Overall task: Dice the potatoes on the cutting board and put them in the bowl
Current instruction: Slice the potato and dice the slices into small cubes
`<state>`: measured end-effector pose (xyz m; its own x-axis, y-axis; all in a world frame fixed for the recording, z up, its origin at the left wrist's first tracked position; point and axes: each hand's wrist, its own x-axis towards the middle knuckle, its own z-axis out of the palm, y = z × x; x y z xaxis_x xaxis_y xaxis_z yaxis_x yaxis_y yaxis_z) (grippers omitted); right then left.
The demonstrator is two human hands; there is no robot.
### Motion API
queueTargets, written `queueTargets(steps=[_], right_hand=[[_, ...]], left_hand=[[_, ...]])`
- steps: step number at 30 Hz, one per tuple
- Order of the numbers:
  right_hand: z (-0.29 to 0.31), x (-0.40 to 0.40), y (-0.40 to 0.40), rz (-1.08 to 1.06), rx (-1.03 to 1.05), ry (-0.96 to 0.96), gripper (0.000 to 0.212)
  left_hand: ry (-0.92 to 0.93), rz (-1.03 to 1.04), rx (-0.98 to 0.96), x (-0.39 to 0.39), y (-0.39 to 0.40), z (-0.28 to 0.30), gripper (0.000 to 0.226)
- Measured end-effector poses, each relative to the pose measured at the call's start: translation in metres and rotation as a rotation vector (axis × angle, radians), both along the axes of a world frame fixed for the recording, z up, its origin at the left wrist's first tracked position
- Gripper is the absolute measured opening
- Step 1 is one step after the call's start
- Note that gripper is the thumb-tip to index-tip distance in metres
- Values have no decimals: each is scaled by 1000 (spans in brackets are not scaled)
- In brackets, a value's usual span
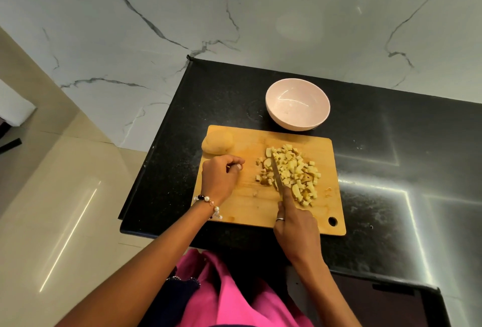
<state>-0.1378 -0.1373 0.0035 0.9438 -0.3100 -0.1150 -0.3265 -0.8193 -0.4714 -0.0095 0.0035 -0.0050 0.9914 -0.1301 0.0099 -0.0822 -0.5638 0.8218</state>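
Observation:
A wooden cutting board point(250, 204) lies on the black counter. A heap of diced potato point(297, 170) covers its right half. One whole potato point(217, 142) rests at the board's far left corner. My right hand point(294, 225) grips a knife point(277, 172), forefinger along the spine, with the blade lying across the left side of the heap. My left hand point(220, 176) rests on the board's left part with fingers curled in, holding nothing that I can see. A pale pink bowl point(279, 107) stands just beyond the board with nothing in it.
The black counter point(391, 170) ends close to the board's left side, with beige floor point(65, 196) below. A white marble wall point(234, 13) rises behind the bowl. A dark panel point(378, 305) sits at the counter's near right.

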Motion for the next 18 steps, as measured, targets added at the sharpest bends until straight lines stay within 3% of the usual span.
queueTargets(steps=[4, 10, 18], right_hand=[[1, -6, -21, -35, 116, -97, 48], [-2, -16, -55, -197, 36, -284, 38], [-28, -10, -60, -329, -41, -200, 38]], left_hand=[[-25, -21, -2, -1, -8, 2, 16], [-85, -73, -77, -6, -24, -2, 23], [-89, -119, -88, -7, -67, -18, 39]])
